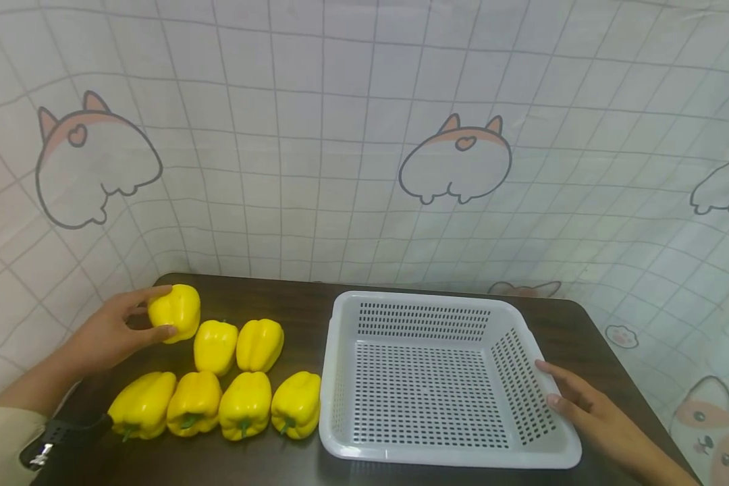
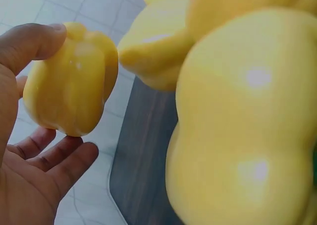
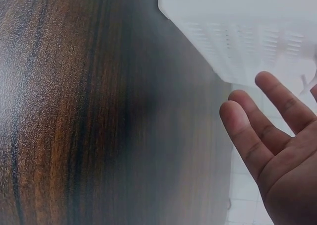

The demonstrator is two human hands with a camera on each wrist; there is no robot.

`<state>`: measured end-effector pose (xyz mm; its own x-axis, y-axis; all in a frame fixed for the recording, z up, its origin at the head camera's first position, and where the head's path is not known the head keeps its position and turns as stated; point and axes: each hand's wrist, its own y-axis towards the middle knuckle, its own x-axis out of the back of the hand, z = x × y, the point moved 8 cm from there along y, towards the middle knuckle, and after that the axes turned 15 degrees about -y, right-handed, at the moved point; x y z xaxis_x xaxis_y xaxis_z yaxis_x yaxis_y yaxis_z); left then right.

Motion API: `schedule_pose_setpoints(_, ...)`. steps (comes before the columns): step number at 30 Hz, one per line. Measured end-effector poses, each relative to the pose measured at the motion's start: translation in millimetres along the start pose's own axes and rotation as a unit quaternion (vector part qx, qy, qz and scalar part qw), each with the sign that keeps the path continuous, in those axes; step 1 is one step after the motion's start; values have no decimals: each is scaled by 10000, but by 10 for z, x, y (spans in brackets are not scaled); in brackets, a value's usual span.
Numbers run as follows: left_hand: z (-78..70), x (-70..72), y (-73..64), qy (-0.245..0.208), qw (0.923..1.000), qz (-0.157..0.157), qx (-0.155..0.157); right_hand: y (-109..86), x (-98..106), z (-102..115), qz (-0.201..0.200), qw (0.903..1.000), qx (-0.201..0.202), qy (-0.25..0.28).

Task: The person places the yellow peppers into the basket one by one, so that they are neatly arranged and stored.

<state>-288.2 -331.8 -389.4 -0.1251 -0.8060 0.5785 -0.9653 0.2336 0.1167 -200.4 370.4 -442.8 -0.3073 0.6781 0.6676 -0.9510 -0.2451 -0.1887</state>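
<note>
At the table's far left corner my left hand (image 1: pixel 117 331) grips a yellow bell pepper (image 1: pixel 175 313) between thumb and fingers. In the left wrist view the held pepper (image 2: pixel 72 84) has the thumb at one end and fingers near the other. Two more peppers (image 1: pixel 215 347) lie to its right, and a front row of several peppers (image 1: pixel 245 405) sits nearer me. My right hand (image 1: pixel 595 408) is at the right rim of a white perforated basket (image 1: pixel 449 455), its fingertips over the edge. The right wrist view shows its fingers (image 3: pixel 282 98) extended and spread.
The dark wood-grain table (image 1: pixel 306 300) has rounded back corners. A white grid-patterned curtain (image 1: pixel 316 135) with cartoon animals hangs behind and along both sides. The rightmost front pepper (image 1: pixel 298 403) lies close against the basket's left side.
</note>
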Motion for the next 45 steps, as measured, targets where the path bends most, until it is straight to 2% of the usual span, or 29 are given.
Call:
schedule_pose_setpoints(5,-44,-30,4,-247,9997,17,57,1,-19,-17,-8,9998,-216,31)
schedule_pose_setpoints(11,-63,-39,14,-375,9988,-86,288,7,-24,-63,-67,9987,-497,-12)
schedule_pose_setpoints(20,-171,-52,37,-615,9968,-123,496,-5,-27,-26,6,9998,-177,42)
schedule_pose_setpoints(26,-265,-102,79,-784,9958,-111,469,-12,-24,-23,-1,9997,-231,45)
schedule_pose_setpoints(32,-430,-228,151,-843,9962,17,195,-23,-20,-40,35,9997,-195,133)
schedule_pose_setpoints(39,-605,-429,156,-1109,9929,305,290,-7,-13,-38,62,9998,-89,146)
schedule_pose_setpoints(45,-730,-599,163,-1353,9893,514,195,22,1,-41,65,9998,23,207)
